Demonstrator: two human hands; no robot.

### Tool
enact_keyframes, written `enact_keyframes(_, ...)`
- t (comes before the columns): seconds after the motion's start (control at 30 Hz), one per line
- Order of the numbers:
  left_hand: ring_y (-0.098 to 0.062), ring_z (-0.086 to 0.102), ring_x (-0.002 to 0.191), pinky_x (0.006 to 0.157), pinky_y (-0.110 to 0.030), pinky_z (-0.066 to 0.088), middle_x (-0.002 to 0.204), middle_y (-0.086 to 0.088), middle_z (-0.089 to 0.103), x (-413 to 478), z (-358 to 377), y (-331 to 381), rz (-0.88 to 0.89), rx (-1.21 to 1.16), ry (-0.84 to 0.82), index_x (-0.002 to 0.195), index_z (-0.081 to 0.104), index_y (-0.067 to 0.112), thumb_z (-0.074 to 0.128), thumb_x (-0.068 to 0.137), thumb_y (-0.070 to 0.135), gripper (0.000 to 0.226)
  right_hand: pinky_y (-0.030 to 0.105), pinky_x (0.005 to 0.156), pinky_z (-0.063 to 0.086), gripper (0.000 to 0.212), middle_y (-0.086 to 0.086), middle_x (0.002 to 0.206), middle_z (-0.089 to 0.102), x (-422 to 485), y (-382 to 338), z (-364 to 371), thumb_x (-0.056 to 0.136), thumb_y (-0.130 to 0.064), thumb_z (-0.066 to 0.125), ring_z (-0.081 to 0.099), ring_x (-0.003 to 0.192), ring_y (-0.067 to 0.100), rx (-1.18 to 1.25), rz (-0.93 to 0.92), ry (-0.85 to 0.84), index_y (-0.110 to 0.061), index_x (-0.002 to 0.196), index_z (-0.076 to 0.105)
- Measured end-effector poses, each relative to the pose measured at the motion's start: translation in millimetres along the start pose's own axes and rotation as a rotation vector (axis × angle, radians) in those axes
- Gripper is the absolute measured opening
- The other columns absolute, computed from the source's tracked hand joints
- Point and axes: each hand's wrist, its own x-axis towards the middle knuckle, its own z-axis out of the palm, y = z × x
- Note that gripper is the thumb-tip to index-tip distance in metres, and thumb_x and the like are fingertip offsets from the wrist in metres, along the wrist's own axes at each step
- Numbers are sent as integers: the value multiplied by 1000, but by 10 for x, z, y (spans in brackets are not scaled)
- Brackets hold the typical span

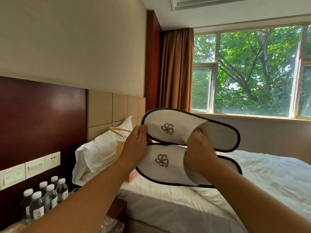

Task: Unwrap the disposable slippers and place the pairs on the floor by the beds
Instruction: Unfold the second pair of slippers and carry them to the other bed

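Two white disposable slippers with dark trim and a grey swirl logo are held up in the air above the bed. The upper slipper [170,125] is pinched at its toe by my left hand [134,145]. My right hand [198,152] has fingers tucked into the upper slipper's opening and also presses on the lower slipper [168,167], which lies just below the upper one. No wrapper shows on either slipper.
A bed [252,179] with white sheets and a pillow [101,148] lies below the hands. A paper bag [120,142] leans on the pillow. Several water bottles [45,197] stand on a nightstand at lower left. Crumpled clear plastic [112,224] lies at the bottom edge.
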Motion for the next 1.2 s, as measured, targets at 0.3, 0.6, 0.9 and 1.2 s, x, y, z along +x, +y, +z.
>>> enact_keyframes(0.3, -17, 65, 85, 64, -29, 48, 89, 0, 68, -54, 11, -71, -84, -190, 36, 95, 60, 28, 28, 101, 47, 38, 29, 72, 19, 47, 2, 85, 60, -98, -126, -17, 58, -3, 78, 48, 81, 24, -170, 12, 226, -13, 97, 55)
enact_keyframes(0.6, 0, 65, 71, 62, -17, 47, 80, 9, 70, -103, -22, -146, -68, -161, -23, 95, 61, 34, 26, 101, 51, 39, 35, 71, 52, 29, 12, 77, 75, 8, -101, -100, 70, -29, 72, 68, 63, 30, -157, -203, 60, -5, 85, 78)
enact_keyframes(0.9, 14, 59, 60, 49, -4, 40, 61, 27, 65, -101, -72, -48, -120, -112, -21, 76, 61, 37, 19, 89, 69, 55, 37, 67, 61, 31, 17, 83, 76, -18, -214, -190, 66, -15, 86, 73, 70, 33, 7, -259, 87, 3, 89, 77)
enact_keyframes(1.2, -12, 68, 88, 66, -26, 49, 97, 4, 74, -106, -36, -134, -283, -171, -138, 110, 67, 32, 23, 95, 64, 56, 22, 53, 54, 33, 5, 67, 69, -51, -219, -197, 69, -22, 89, 68, 61, 17, 166, -263, 23, 3, 61, 68)
